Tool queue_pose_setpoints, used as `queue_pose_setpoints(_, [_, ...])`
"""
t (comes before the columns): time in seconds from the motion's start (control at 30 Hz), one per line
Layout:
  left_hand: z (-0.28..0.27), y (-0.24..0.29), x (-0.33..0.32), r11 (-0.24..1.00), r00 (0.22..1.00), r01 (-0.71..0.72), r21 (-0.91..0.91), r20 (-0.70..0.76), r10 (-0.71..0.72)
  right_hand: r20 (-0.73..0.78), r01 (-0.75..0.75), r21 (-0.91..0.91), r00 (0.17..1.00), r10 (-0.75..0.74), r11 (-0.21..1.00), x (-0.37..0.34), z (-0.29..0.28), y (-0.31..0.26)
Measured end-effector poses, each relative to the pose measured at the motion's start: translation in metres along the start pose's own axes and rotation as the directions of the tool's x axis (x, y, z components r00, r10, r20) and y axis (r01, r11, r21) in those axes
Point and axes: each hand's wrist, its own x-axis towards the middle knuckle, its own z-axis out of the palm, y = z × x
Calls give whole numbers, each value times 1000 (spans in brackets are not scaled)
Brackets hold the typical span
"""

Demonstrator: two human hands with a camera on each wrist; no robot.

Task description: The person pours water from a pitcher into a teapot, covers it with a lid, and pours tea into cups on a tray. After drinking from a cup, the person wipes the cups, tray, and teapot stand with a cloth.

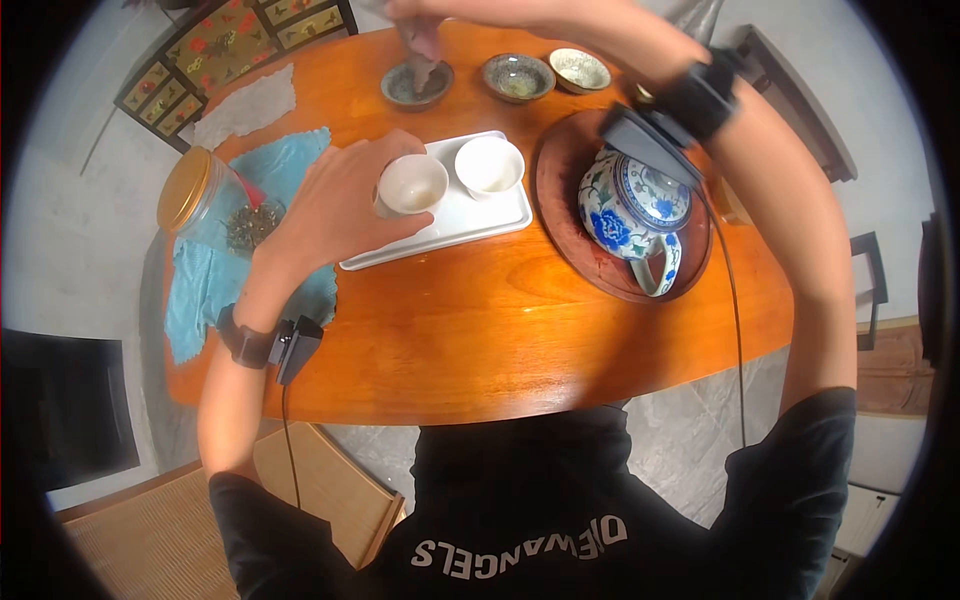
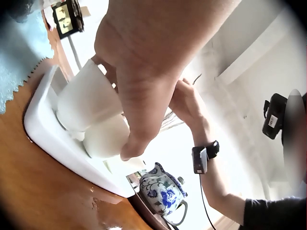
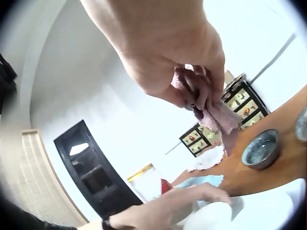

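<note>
My left hand (image 1: 330, 200) grips a white cup (image 1: 415, 182), fingers behind it and thumb at its front. That cup stands at the left part of a white tray (image 1: 480, 228), with a second white cup (image 1: 490, 166) right beside it. My right hand (image 3: 177, 57) reaches across to the far side of the table and holds a crumpled pinkish cloth (image 3: 218, 117), which hangs from the fingers. In the head view the cloth overlaps a dark speckled bowl (image 1: 396, 92); the right hand is partly cut off at the top edge there.
A blue-and-white teapot (image 1: 615, 215) stands on a round reddish-brown tray (image 1: 560, 250) under my right forearm. Two more bowls, one dark (image 1: 517, 77) and one lighter (image 1: 580, 70), sit at the back. A gold-lidded jar (image 1: 188, 190) and a light-blue cloth (image 1: 200, 290) are at left.
</note>
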Motion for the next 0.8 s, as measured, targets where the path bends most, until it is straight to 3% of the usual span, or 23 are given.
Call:
queue_pose_setpoints(0.07, [-8, 6, 2, 994, 984, 112, -1, 141, -111, 1, -41, -392, 999, 45, 919, 61, 2, 73])
queue_pose_setpoints(0.13, [-5, 1, 1, 995, 986, 103, 13, 134, -103, -4, -85, -589, 995, 103, 804, 66, 13, 90])
queue_pose_setpoints(0.17, [-4, 0, 0, 995, 987, 94, 22, 126, -96, 0, -79, -589, 995, 98, 804, 65, 16, 95])
queue_pose_setpoints(0.23, [-4, 1, -1, 997, 990, 82, 18, 111, -83, -11, -157, -747, 974, 225, 646, 57, 22, 105])
queue_pose_setpoints(0.27, [-4, 1, -2, 998, 993, 65, 11, 102, -65, -6, -153, -747, 975, 223, 647, 57, 22, 119])
queue_pose_setpoints(0.33, [-2, -1, -4, 999, 996, 45, -7, 78, -45, 91, 48, -797, 995, 42, 602, 57, 25, 137])
queue_pose_setpoints(0.47, [-4, 0, -8, 1000, 999, 16, 8, 40, -17, 126, 58, -779, 990, 65, 624, 59, 23, 129])
queue_pose_setpoints(0.53, [-9, 2, -4, 999, 998, -48, 5, -47, 49, 57, -116, -724, 972, 227, 680, 61, 15, 109])
queue_pose_setpoints(0.6, [-13, 1, 0, 995, 984, -101, -5, -145, 99, 67, -14, -625, 995, 72, 780, 91, -26, 120])
queue_pose_setpoints(0.67, [-23, -5, 1, 977, 936, -194, 89, -283, 212, 8, -163, -223, 986, 169, 961, 37, -57, 44])
queue_pose_setpoints(0.7, [-30, -2, 1, 977, 936, -193, 92, -282, 211, 9, -160, -221, 986, 166, 962, 26, -71, 46])
queue_pose_setpoints(0.77, [-40, 4, 3, 993, 997, 80, -89, -8, -81, -133, -244, -341, 968, 211, 908, 11, -94, 57])
queue_pose_setpoints(0.8, [-40, 2, 4, 981, 987, 155, -114, 66, -148, -101, -297, -317, 955, 280, 900, -3, -97, 67])
